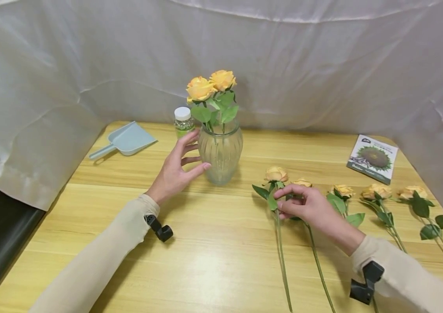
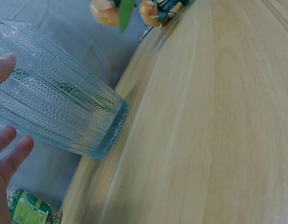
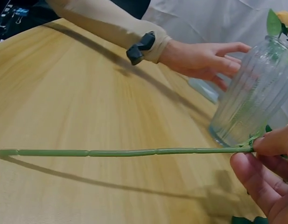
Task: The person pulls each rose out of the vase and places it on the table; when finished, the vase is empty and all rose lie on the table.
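Observation:
A ribbed clear glass vase (image 1: 221,154) stands upright with two yellow roses (image 1: 201,89) in it, their stems showing through the glass. Beside its left side is my left hand (image 1: 176,167), fingers spread and thumb at the glass. My right hand (image 1: 303,206) pinches a yellow rose (image 1: 276,174) by its stem just under the bloom. In the right wrist view that green stem (image 3: 120,152) stretches left from finger and thumb, casting a shadow on the wood. Another rose (image 1: 303,182) lies partly hidden behind the right hand.
More yellow roses (image 1: 378,191) lie in a row on the right of the wooden table (image 1: 190,269). A seed packet (image 1: 373,158) with a sunflower picture is at the back right. Behind the vase's left side stands a white-capped jar (image 1: 182,114); farther left lies a blue dustpan (image 1: 129,139).

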`<state>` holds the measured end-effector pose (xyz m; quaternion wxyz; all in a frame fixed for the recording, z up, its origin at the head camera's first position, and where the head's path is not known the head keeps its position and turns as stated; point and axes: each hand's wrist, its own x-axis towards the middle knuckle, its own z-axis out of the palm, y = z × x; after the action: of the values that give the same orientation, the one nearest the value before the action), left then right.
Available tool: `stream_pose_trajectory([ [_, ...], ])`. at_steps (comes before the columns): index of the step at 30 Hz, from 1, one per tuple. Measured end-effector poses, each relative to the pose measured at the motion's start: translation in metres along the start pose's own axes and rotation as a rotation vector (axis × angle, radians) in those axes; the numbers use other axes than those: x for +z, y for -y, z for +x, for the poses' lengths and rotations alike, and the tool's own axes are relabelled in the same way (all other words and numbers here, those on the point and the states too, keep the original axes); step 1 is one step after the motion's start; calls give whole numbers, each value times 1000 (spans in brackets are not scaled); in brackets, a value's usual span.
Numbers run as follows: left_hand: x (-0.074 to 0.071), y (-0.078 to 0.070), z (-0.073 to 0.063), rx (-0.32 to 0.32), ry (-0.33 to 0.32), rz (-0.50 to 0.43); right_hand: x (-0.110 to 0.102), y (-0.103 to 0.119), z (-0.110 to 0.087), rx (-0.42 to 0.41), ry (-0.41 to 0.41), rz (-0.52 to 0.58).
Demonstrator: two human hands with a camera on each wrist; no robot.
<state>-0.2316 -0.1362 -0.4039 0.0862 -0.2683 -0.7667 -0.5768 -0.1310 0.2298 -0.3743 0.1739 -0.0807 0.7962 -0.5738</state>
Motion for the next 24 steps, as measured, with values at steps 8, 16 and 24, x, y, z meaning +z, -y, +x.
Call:
stream_pose_trajectory([
  [8, 0, 0, 0, -8, 4, 0, 11, -7, 3, 39, 47, 2],
  [16, 0, -2, -1, -27, 5, 2, 20, -14, 7, 47, 47, -10],
  [24, 0, -3, -1, -28, 2, 2, 26, -19, 11, 52, 24, -7],
])
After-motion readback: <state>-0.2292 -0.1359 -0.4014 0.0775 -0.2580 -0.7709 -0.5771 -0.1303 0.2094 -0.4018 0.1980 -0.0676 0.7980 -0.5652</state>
